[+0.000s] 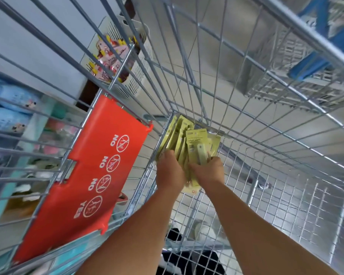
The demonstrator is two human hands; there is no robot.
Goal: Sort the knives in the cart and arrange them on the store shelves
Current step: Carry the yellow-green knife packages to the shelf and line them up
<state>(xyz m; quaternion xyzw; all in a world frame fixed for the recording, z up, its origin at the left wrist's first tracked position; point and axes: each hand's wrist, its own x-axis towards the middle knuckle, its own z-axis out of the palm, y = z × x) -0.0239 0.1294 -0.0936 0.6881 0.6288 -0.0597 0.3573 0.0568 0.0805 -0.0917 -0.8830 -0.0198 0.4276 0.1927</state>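
Both forearms reach down into the wire cart (256,108), toward its far bottom corner.

Left hand (170,171): grip clenched around the lower ends of a fanned stack of knife packs (180,135). Right hand (209,171): grip pinching the front knife pack (197,141) of the same stack, thumb across its lower part.

Location of packs: far corner of the cart floor, just beside the red seat flap (99,159), partly raised in both grips.

Orientation: long axis of each yellow-green card runs away from the hands, header ends pointing toward the far wall of the cart, handle ends nearest the palms. Blade direction inside the blisters cannot be told.

Likely faults from here:
- Fanned cards slipping sideways out of the left grip, caused by holding only one end of a loose stack.
- Card corners or hang holes snagging on the wire mesh during lifting, caused by proximity to the corner.
- Mixed types remaining unsorted, caused by overlapping labels.

Beyond the cart: white slotted basket (135,62) holding pink packets.
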